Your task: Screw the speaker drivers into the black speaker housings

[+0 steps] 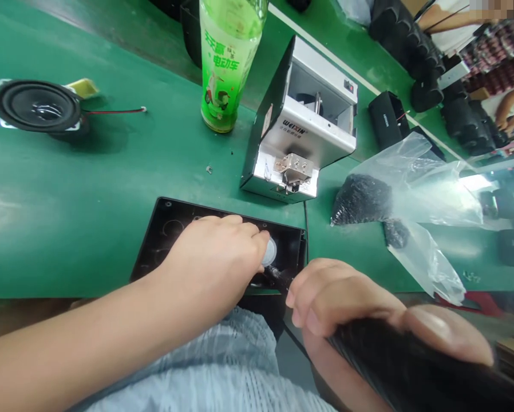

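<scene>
Two hands are working at a green-topped workbench [89,189], reaching out over its near edge. Along the far side, a round speaker driver [38,107] is lying at the left with a thin red-and-black wire [115,111] trailing to the right. A green-labelled plastic bottle [226,63] is standing near the middle, just left of a silver WEIXIN screw feeder [300,126]. To the right, a clear plastic bag [415,194] is holding dark, lumpy contents, and rows of black boxes [429,74] are lining the far right. Beyond them, a co-worker's arm [510,106] is showing at the top right corner.

A black plastic enclosure [171,229] is lying open side up at the near edge of the bench, just in front of the feeder. Its long axis is running left to right, tilted slightly, with the right end nearer the feeder. The left hand [214,254] is spread across it, fingers together, with the fingertips touching a pale round disc [269,252] inside and not clamping anything. The right hand [347,300] is curled tightly around a black electric screwdriver [411,366], whose long axis is slanting up and left. Its blurred tip is pointing into the enclosure's near right corner, close beside the disc.
</scene>
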Demonstrator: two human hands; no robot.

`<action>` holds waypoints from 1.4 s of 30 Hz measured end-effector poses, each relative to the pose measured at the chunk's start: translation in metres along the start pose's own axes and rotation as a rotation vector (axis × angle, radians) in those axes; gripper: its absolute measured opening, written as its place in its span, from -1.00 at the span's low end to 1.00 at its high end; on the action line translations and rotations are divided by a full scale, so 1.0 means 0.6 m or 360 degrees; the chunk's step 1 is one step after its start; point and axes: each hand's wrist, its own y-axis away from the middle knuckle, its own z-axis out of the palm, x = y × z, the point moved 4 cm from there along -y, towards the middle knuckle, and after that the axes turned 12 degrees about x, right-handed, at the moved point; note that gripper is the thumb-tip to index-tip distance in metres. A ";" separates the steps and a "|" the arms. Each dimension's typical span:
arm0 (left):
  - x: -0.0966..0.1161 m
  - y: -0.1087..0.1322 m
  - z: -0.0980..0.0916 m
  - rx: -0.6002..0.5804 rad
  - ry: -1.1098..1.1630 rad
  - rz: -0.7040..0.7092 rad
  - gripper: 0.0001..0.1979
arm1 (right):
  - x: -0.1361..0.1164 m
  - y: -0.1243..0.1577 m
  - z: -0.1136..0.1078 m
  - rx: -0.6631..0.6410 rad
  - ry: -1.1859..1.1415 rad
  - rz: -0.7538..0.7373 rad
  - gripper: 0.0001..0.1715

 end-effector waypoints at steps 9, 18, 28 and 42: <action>-0.001 0.002 0.005 -0.0049 0.0053 -0.0010 -0.60 | 0.033 0.024 0.010 0.0123 -0.0242 -0.0480 -0.48; -0.003 0.011 -0.003 0.0120 0.0017 0.0050 -0.70 | 0.056 0.025 0.037 0.0646 -0.0386 -0.0392 -0.57; -0.005 -0.002 0.003 0.0163 -0.0032 0.0193 -0.71 | -0.043 -0.112 -0.036 0.0810 -0.0487 -0.0676 -0.20; 0.007 0.077 0.015 0.0554 -0.0218 0.0439 -0.67 | 0.007 -0.245 0.029 0.0644 -0.0557 -0.0503 -0.09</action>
